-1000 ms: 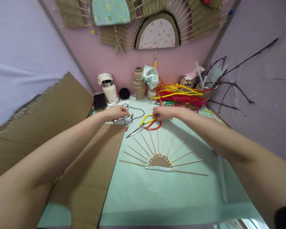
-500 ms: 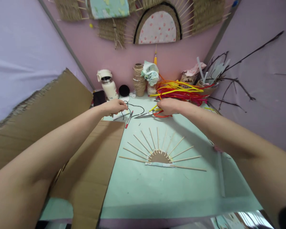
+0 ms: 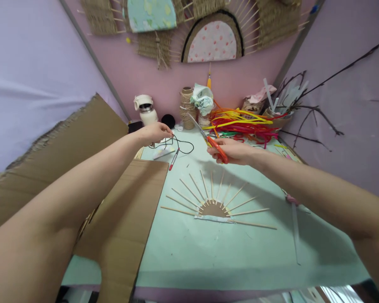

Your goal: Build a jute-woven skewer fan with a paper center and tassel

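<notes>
"Where is the black cord (image 3: 193,147) lying?"

"It's looping over the table (image 3: 189,252) between your hands, nearer your left hand (image 3: 154,133), whose thumb and fingertips are pinching it nearly closed."

"And the scissors (image 3: 220,150)?"

"Your right hand (image 3: 233,151) is gripping their handles, fingers curled around. The blades are slanting away from you and leftward, pointing toward the twine spool (image 3: 186,110); the cord is lying left of that hand."

Worktop (image 3: 189,256): fairly bright, diffuse light, source out of my view
Sticks (image 3: 189,195): slightly soft, the right-hand ones dimmed by my right arm's (image 3: 303,185) soft shadow
Cardboard (image 3: 129,210): shaded beside my left arm (image 3: 66,193)
Frame edges: wide-lens stretching
</notes>
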A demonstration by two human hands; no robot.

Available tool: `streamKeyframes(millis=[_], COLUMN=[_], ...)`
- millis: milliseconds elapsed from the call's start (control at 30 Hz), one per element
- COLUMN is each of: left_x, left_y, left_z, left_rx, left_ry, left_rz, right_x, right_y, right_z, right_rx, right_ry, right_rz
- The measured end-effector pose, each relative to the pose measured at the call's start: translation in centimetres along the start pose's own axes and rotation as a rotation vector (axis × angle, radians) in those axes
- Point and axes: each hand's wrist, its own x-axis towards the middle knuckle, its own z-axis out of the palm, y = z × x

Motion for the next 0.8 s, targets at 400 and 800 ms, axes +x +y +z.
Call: streamKeyframes(millis=[400, 800], left_x=[0.1, -0.2], left_y=[0.6, 0.7], left_z=[0.2, 0.3], left_rx=[-0.023, -0.01], left_ry=[0.159, 0.245], left_rz=[0.061, 0.099], right_x=[-2.5, -2.3], right_y=[-1.7, -2.7], right_z=[4.4, 4.6], right_rx=[0.726, 0.806], right_ry=[-0.312, -0.339], right_rz=[0.238, 0.26])
